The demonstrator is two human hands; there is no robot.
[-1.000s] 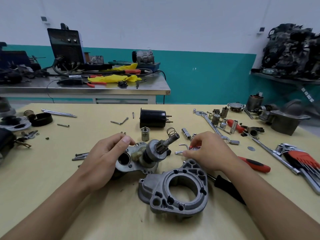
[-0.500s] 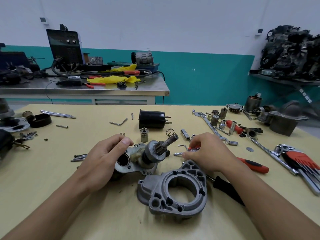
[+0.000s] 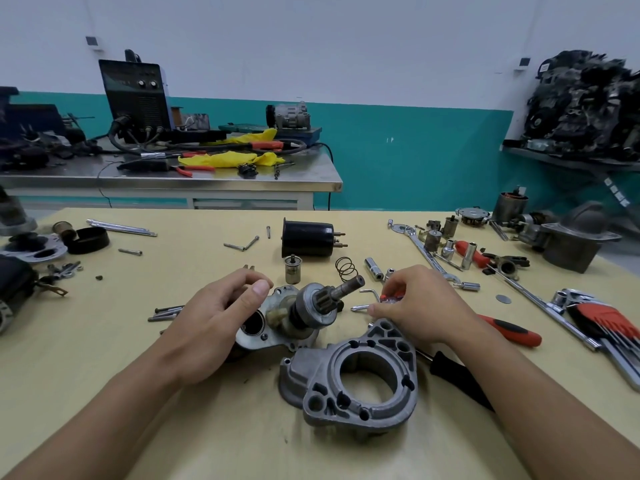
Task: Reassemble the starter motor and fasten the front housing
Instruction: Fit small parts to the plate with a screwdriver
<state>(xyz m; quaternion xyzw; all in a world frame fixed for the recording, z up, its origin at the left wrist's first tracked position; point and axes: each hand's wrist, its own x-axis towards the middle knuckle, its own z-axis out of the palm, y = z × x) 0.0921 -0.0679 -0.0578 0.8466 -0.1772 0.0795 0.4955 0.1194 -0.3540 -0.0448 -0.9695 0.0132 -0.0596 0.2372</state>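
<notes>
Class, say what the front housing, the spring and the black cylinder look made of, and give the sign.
The front housing: likely cast aluminium, matte grey, grainy with ribs. The spring: bare steel wire, probably; thin grey coils. The black cylinder: seemingly metal, glossy black coat showing highlights; copper-coloured terminals.

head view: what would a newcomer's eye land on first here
The grey front housing lies front and centre on the table, not yet fitted. Just behind it sits the motor, pinion shaft tilted up, left hand over it; the right hand pinches a small red tool beside it.
</notes>
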